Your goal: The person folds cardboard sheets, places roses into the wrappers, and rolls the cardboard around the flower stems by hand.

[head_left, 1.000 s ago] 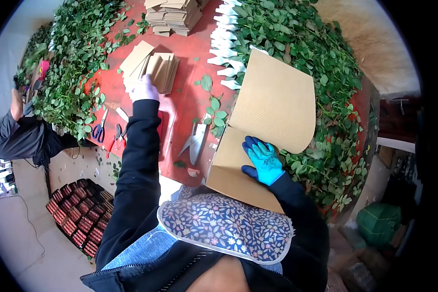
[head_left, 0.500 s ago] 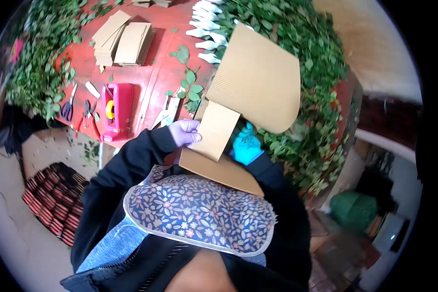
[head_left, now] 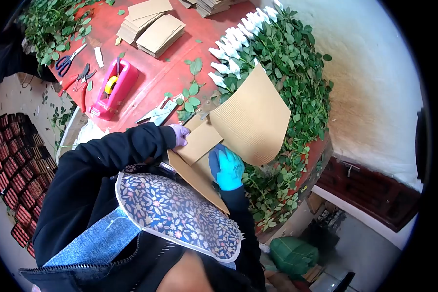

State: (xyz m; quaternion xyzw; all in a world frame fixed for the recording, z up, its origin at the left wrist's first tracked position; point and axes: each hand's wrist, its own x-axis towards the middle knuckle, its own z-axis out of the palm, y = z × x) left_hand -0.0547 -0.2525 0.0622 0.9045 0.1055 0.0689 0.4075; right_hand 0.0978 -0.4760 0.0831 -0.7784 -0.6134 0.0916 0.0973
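In front of my apron, a large corrugated cardboard sheet [head_left: 250, 114] stands with its far flap raised and curved. Its near flap [head_left: 198, 181] leans toward my body. Between the flaps lies a smaller flat cardboard piece [head_left: 198, 142]. My left hand [head_left: 180, 135], in a lavender glove, is closed with fingers and thumb on the left edge of the small piece. My right hand [head_left: 227, 168], in a teal and dark blue glove, is closed at the right end of that piece, inside the sheet; its fingertips are partly hidden.
White-wrapped flower heads [head_left: 233, 41] with leafy stems [head_left: 292, 73] cover the table's right side. Stacked cardboard pieces [head_left: 160, 34] lie at the back. A pink tape dispenser [head_left: 114, 90], scissors [head_left: 70, 59], pruners [head_left: 80, 80] and a white-and-metal tool [head_left: 159, 112] lie left on the red table [head_left: 146, 73].
The view has turned. The small cardboard piece has tilted and dropped lower between the flaps. My right hand has come from behind the piece to its near right end.
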